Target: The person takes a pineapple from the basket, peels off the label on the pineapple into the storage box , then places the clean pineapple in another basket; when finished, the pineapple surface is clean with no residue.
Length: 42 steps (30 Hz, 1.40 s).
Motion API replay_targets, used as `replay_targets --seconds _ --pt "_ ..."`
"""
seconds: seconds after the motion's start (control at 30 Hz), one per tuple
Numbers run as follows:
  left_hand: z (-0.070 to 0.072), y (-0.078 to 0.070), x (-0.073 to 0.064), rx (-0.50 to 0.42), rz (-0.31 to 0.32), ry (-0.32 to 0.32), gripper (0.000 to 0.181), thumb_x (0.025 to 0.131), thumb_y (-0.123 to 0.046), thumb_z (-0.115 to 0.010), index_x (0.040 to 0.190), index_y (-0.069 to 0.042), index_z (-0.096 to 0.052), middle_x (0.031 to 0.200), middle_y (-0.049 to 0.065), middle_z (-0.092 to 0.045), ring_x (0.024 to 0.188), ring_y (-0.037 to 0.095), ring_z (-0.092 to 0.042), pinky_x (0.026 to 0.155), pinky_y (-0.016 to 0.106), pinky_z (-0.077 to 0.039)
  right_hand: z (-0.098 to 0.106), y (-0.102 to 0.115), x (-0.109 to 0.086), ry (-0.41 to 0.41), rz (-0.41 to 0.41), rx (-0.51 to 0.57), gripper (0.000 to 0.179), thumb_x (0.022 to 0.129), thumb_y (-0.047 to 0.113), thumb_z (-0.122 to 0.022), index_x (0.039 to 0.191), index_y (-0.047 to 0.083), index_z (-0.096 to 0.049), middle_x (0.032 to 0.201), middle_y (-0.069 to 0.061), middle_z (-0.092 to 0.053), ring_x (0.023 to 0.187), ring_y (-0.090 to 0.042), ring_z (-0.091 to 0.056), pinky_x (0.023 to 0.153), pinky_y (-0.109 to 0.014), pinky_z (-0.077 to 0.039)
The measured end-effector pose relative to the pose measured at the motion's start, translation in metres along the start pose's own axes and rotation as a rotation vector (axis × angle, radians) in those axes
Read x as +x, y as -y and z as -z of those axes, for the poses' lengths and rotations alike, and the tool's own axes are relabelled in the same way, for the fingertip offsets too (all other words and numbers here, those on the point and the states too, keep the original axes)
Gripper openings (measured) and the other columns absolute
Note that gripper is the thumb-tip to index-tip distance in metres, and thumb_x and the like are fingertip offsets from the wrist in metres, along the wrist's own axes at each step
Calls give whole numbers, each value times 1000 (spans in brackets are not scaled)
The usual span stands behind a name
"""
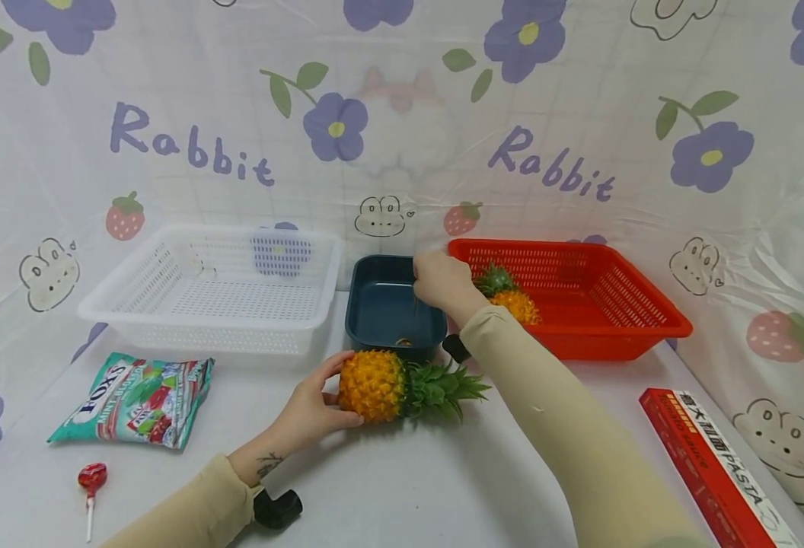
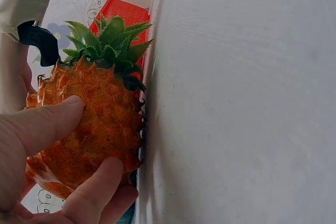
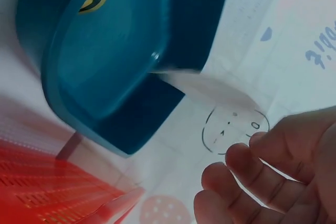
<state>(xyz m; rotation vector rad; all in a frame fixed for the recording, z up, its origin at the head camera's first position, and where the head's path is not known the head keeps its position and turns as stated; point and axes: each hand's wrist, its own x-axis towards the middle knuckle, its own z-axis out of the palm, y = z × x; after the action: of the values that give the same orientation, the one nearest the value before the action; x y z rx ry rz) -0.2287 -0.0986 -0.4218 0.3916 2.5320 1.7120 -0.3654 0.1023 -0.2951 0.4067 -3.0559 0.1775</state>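
Observation:
My left hand holds a pineapple round its base. The fruit lies on its side on the white cloth, its leafy crown pointing right. In the left wrist view, thumb and fingers lie against the pineapple's skin. Over the right rim of a dark blue basin is my right hand. In the right wrist view its fingers are loosely bent, with nothing visible between them. A pale blurred streak shows between that hand and the basin; its kind cannot be told.
A white basket stands left of the basin. The red basket on the right holds another pineapple. A Fox's candy bag and a lollipop lie at left, a pasta box at right.

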Motion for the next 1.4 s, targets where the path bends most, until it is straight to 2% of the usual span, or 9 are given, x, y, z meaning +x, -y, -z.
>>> replay_targets --seconds 0.1,0.17,0.27,0.37,0.5,0.7,0.9,1.1,1.4 --pt "0 0 1 -4 0 -3 91 66 2 -79 141 -27 -36 143 17 -36 79 22 -63 65 29 -53 1 3 2 2 -14 7 15 82 5 -52 70 12 -52 64 -1 -46 57 -17 -39 47 -29 -35" --pt "0 0 1 -3 -5 -4 91 66 2 -79 141 -26 -36 143 17 -36 80 22 -63 65 29 -53 1 5 3 0 -30 8 9 83 6 -54 80 12 -60 78 -2 -58 66 -18 -51 54 -33 -45" --pt "0 1 0 0 -8 -2 91 66 2 -79 141 -25 -35 143 18 -36 81 22 -62 65 28 -53 2 6 2 1 -39 21 17 83 8 -55 96 12 -66 100 -4 -65 82 -21 -59 68 -41 -51" --pt "-1 1 0 -5 1 -2 91 66 2 -79 141 -26 -36 144 17 -36 81 22 -62 65 29 -53 2 7 -3 11 -16 55 23 84 10 -54 104 11 -66 107 -5 -64 88 -23 -59 75 -44 -51" --pt "0 1 0 -2 -8 6 90 67 1 -79 142 -24 -35 143 19 -36 81 22 -63 65 29 -53 2 11 -17 40 61 117 28 86 14 -53 112 11 -62 110 -5 -61 90 -22 -57 78 -41 -50" --pt "2 1 0 -1 -24 37 89 68 -2 -78 142 -26 -33 142 20 -36 79 23 -64 65 28 -52 1 28 -51 182 197 249 49 83 23 -62 129 13 -49 123 -9 -56 106 -22 -55 87 -40 -49" --pt "4 1 0 9 -48 48 87 70 -4 -78 142 -23 -33 143 21 -35 82 23 -64 70 28 -53 -13 45 -84 263 299 161 73 77 37 -72 140 21 -38 139 -7 -43 118 -30 -48 93 -49 -45" --pt "4 2 1 11 -61 56 88 70 -4 -78 142 -23 -32 143 20 -35 84 23 -65 73 29 -54 -30 52 -101 256 295 106 89 68 42 -79 142 22 -34 137 -9 -42 111 -34 -49 87 -54 -45" --pt "4 2 0 -10 -61 65 89 70 -3 -78 143 -19 -31 143 22 -34 84 25 -65 72 30 -54 -43 52 -103 270 274 130 92 64 42 -80 141 22 -34 133 -8 -44 106 -31 -49 84 -50 -45"
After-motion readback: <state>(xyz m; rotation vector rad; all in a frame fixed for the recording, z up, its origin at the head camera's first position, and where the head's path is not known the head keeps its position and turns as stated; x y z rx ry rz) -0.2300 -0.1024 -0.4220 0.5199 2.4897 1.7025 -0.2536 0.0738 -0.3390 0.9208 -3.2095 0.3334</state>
